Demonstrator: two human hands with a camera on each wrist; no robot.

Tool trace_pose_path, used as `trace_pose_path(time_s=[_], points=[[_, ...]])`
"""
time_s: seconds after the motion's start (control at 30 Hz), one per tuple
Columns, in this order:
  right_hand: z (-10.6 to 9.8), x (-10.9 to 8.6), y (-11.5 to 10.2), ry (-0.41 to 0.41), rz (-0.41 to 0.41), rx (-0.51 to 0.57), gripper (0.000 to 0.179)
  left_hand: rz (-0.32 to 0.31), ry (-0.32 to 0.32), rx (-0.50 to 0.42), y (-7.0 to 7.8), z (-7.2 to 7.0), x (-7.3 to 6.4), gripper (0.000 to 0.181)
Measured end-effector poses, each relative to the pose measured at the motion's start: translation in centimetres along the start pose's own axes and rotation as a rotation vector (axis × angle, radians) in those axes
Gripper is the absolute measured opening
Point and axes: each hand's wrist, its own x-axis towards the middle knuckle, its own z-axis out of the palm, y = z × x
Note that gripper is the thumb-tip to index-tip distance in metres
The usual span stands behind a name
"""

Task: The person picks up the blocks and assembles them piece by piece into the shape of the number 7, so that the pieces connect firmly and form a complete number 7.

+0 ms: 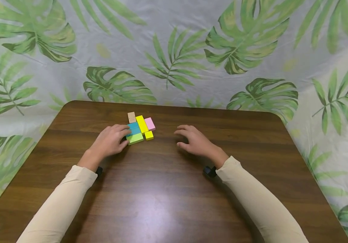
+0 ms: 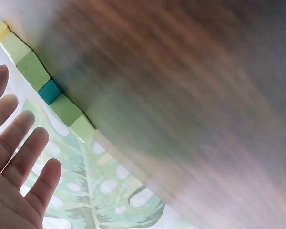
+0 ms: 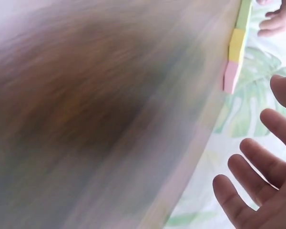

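A flat cluster of colored blocks lies at the far left part of the table. In it are two teal blocks (image 1: pixel 135 125) side by side, a light green block (image 1: pixel 135 138), a long yellow block (image 1: pixel 141 124), a small yellow block (image 1: pixel 149 135), a pink block (image 1: pixel 150 124) and a plain wooden block (image 1: pixel 131 117). My left hand (image 1: pixel 108 140) is beside the cluster, its fingertips overlapping the teal blocks' left end in the head view. The left wrist view shows its fingers spread and apart from the blocks. Right of the cluster, my right hand (image 1: pixel 196 140) holds nothing, fingers loosely extended.
Brown wood-grain table (image 1: pixel 167 179) spreads under both arms, its far edge just behind the blocks. A leaf-patterned cloth (image 1: pixel 177 50) hangs behind and around it. A dark band (image 1: pixel 209 171) sits on my right wrist.
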Motion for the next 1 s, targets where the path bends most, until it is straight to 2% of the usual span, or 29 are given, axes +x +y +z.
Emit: trace_pose_path(time_s=[0.23, 0.43, 0.73, 1.0], points=[[0.9, 3.8, -2.5, 0.006, -0.065, -0.049, 0.042, 0.014, 0.011, 0.016, -0.6, -0.1, -0.3, 0.034], [2.8, 6.1, -4.1, -0.032, -0.121, -0.133, 0.043, 0.03, 0.003, 0.054, -0.9, 0.0, -0.5, 0.029], [5.0, 7.4, -5.7, -0.126, -0.22, -0.265, 0.053, 0.061, -0.034, 0.076, -1.3, 0.4, -0.5, 0.029], [5.5, 7.9, -6.6, -0.229, -0.185, -0.327, 0.063, 0.02, -0.098, 0.059, -1.0, 0.1, -0.3, 0.03]])
